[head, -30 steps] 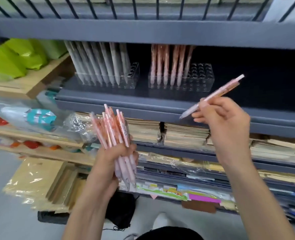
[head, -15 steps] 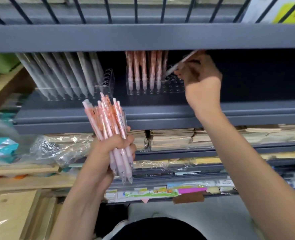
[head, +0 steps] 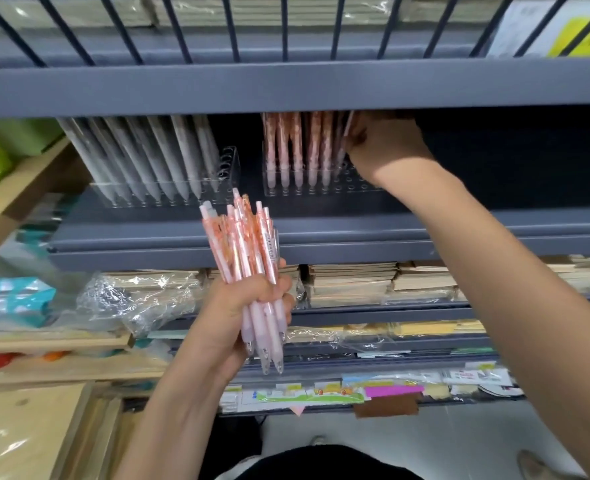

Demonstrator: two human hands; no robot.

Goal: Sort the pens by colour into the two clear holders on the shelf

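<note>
Pink ones going in now: right hand (head: 383, 147), half in shadow, seems to pinch a single pen (head: 347, 128) over the right holder (head: 356, 188). Left hand (head: 248, 306) is wrapped tight round the pink bundle (head: 248, 244). Next it needs a free hole lined up. Grey pens (head: 155, 154) sit in the left holder (head: 227, 174) on the metal shelf (head: 321, 237); notebooks (head: 352, 278) stacked below.

— the shelf (head: 321, 237) looks like matt grey painted metal.
— the left holder (head: 229, 168) and right holder (head: 321, 190) are clear, glossy plastic. the pens (head: 252, 244)?
— smooth plastic: frosted pink grips, shiny patterned barrels.
— crinkled glossy film (head: 131, 299) on the left, pale wooden planks (head: 61, 370) under it.
</note>
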